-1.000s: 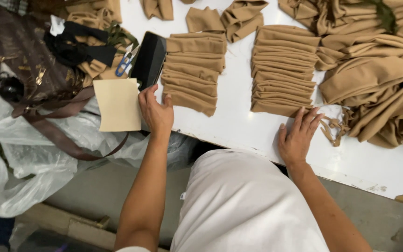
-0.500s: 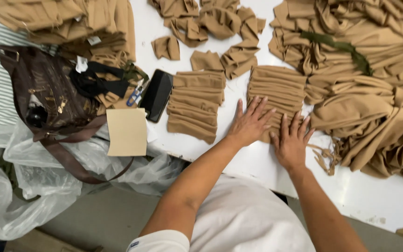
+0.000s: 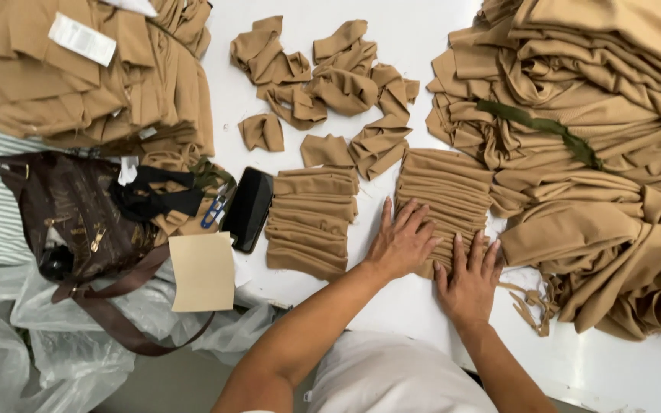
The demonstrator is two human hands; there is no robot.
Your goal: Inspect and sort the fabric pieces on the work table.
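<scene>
Both of my hands lie flat on a fanned stack of tan fabric pieces point(image 3: 445, 191) on the white table point(image 3: 415, 306). My left hand point(image 3: 403, 241) presses the stack's lower left part, fingers spread. My right hand point(image 3: 470, 281) rests on its lower right corner, fingers apart. A second fanned stack of tan pieces point(image 3: 309, 220) lies just to the left, untouched.
Loose tan scraps point(image 3: 330, 84) lie further back. A big heap of tan cloth point(image 3: 598, 153) with a green strip point(image 3: 541, 126) fills the right. A black phone point(image 3: 248, 208), tan card point(image 3: 202, 271), brown bag point(image 3: 78, 222) and folded tan cloth point(image 3: 78, 76) are at left, over plastic bags point(image 3: 9, 359).
My left hand left the card and black phone and came right onto the right stack. My right hand slid up onto the same stack. The view shifted further over the table.
</scene>
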